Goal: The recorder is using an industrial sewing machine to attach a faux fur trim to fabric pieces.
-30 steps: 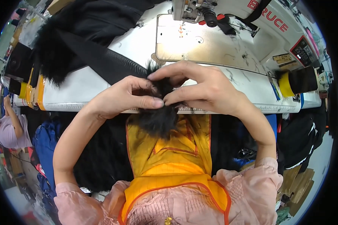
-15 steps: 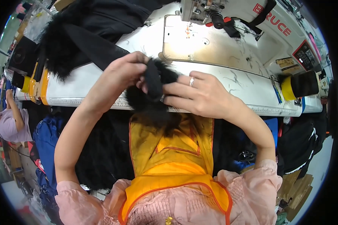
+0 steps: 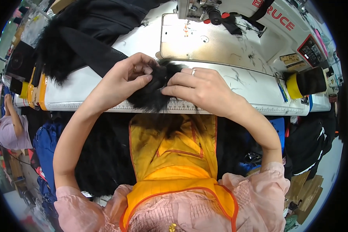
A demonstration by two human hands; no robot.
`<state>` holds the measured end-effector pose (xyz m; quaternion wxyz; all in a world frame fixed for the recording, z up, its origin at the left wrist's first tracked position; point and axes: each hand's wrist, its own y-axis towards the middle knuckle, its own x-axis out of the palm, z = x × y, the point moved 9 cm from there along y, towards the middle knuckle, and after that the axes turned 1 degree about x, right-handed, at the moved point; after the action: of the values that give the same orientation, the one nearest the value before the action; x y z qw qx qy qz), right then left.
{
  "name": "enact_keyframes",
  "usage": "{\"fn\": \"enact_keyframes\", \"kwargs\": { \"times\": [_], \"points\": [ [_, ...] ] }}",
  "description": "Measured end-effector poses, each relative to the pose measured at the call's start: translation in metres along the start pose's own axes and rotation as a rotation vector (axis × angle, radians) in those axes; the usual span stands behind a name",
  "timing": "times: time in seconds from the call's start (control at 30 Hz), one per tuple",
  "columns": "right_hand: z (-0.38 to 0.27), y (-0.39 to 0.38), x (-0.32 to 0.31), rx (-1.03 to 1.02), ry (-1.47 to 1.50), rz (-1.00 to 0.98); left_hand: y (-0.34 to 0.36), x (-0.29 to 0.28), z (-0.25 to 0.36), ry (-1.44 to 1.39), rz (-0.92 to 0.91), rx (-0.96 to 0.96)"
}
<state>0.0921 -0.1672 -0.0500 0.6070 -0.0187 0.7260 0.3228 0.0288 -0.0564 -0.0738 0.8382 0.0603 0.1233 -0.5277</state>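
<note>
A strip of black fur trim [image 3: 152,91] lies over the front edge of the white sewing table [image 3: 236,83]. My left hand [image 3: 123,77] pinches its left side between thumb and fingers. My right hand [image 3: 199,89], with a ring on one finger, presses and grips the right side. Both hands meet over the fur just in front of the metal plate [image 3: 205,42] of the sewing machine [image 3: 251,19]. A black fabric piece with fur edging [image 3: 85,42] trails from the trim to the far left of the table.
A measuring scale runs along the table's front edge [image 3: 220,108]. A yellow spool with black thread [image 3: 305,83] lies at the right. An orange apron [image 3: 178,154] covers my lap. Another person in a pale top [image 3: 7,127] sits at the far left. Dark garments hang below the table.
My hands have shifted up and forward onto the table with the fur. The left hand has come down from its raised position and now pinches the trim next to the right hand.
</note>
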Motion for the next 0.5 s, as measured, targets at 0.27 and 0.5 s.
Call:
{"fn": "enact_keyframes", "kwargs": {
  "times": [0.27,0.5],
  "points": [
    [0.007,0.0,0.0,0.103,0.139,0.038,-0.017,0.002,0.049,0.642,0.153,0.338],
    [-0.004,0.011,-0.015,0.075,0.202,0.122,-0.021,-0.001,0.038,0.536,0.082,0.139]
  ]
}}
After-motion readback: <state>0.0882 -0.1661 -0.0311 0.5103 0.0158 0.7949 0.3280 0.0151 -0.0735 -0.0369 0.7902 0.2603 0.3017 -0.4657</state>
